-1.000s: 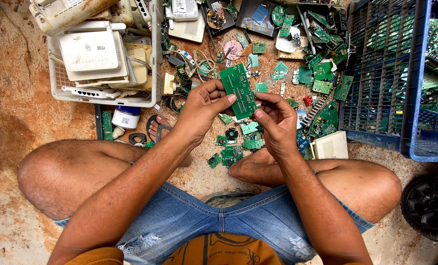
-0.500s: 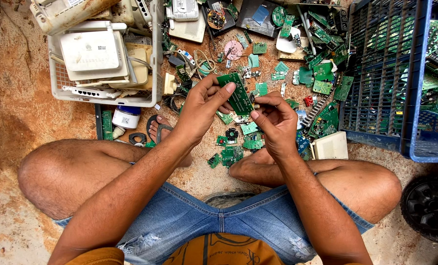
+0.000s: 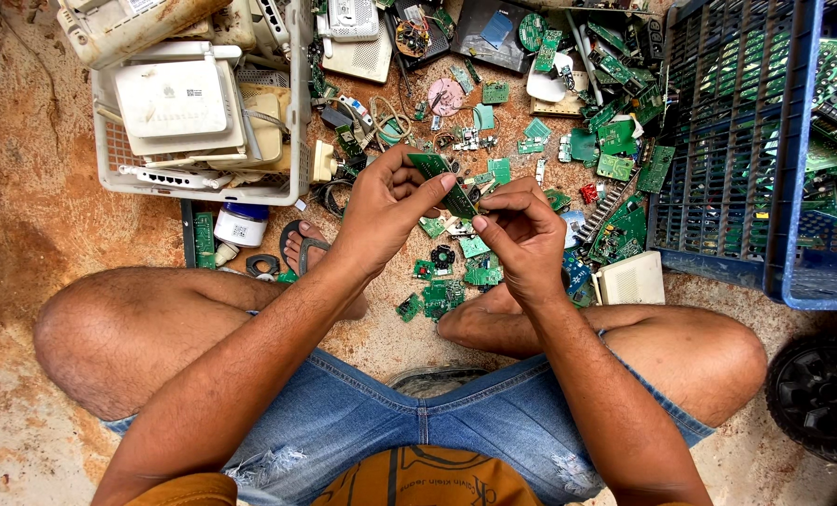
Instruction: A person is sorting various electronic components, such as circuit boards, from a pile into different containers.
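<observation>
I see both hands up in front of me, over the dirt floor (image 3: 25, 215); the left hand (image 3: 386, 211) holds a green circuit board (image 3: 445, 181); its thumb and fingers are clamped on the board's long edges. The right hand (image 3: 522, 234) is just beside it; its thumb and first finger are pinched together at the lower end of the board, touching it; I cannot tell if they grip a small part there.

A second ago the board lay flat toward me and I could see its whole face; half a second ago it was already tipping; now it is turned on its edge, so it looks thin and slanted. The hands have come a little closer together; the right fingers have moved from the side of the board to its lower tip.

The board is held in the air, above the pile of small green boards (image 3: 447, 281) on the ground between my legs; my foot in a sandal (image 3: 301, 245) is near the left hand.

A white basket (image 3: 292, 122) full of white router boxes (image 3: 170, 98) sits to the left, well apart from the hands; a blue crate (image 3: 718, 169) with more green boards stands to the right; a white box (image 3: 632, 278) lies near my right knee; a black wheel (image 3: 822, 394) is at the far right; none of these has moved.
</observation>
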